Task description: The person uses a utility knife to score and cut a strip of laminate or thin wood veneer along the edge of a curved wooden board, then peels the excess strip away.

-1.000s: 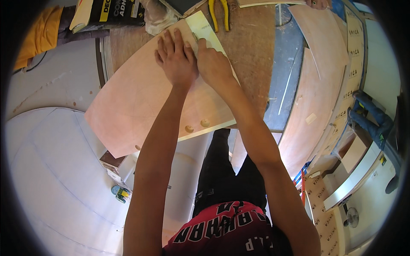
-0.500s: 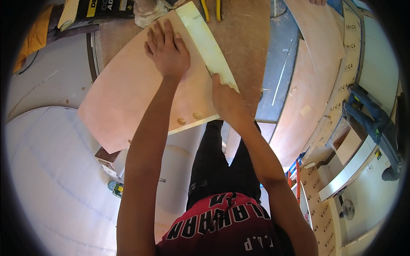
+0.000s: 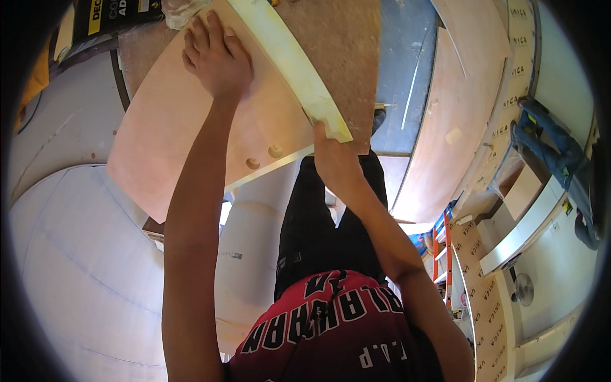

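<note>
A pale pink, curved plywood panel [image 3: 162, 143] with round recesses lies on a brown work board [image 3: 347, 76]. A pale yellow strip [image 3: 280, 51] runs along the panel's right side. My left hand [image 3: 219, 60] rests flat on the panel near its top, fingers spread. At the lower end of that strip my right hand [image 3: 337, 162] is closed round a small thin tool, mostly hidden by the fingers, which touches the seam between panel and strip.
A black bag [image 3: 118, 16] and crumpled plastic [image 3: 181, 9] sit at top left. More plywood sheets [image 3: 468, 127] lie to the right. A person's blue-trousered legs [image 3: 554, 153] show at far right, above a fan [image 3: 523, 290]. An orange ladder [image 3: 447, 267] stands lower right.
My right hand has slid down the seam toward me, from beside my left hand to the strip's lower end. The view has shifted, so panel and board appear higher and further left.
</note>
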`<state>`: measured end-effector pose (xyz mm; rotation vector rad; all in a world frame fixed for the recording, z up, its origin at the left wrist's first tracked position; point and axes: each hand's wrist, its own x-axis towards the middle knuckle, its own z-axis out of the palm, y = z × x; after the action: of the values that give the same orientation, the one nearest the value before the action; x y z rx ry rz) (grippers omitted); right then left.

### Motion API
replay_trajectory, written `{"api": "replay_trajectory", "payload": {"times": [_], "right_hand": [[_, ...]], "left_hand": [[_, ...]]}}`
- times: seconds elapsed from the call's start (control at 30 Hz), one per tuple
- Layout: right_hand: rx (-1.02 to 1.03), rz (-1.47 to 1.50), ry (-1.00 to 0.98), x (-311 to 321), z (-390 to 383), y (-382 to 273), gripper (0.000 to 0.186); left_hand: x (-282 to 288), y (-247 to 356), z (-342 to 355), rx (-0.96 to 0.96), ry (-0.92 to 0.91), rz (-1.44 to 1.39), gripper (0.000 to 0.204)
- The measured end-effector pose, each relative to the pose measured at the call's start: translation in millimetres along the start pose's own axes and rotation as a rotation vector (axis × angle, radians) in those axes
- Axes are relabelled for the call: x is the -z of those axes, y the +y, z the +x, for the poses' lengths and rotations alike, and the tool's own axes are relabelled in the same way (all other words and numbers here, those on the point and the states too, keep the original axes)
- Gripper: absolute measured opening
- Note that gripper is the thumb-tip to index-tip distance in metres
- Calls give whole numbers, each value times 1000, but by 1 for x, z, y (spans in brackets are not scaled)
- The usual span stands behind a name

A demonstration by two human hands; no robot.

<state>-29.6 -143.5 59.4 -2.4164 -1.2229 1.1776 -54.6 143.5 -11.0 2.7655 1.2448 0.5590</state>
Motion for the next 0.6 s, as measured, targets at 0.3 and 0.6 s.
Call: {"api": "replay_trajectory", "payload": {"times": [0.3,0.6], "right_hand": [[-76,-81,-85,-18,-51,13,41],[-106,-84,-141,-29,-82,24,44]], "left_hand": [[-1,-1,-4,-3,6,-23,55],[-2,-2,-5,3,11,-33,56]]}}
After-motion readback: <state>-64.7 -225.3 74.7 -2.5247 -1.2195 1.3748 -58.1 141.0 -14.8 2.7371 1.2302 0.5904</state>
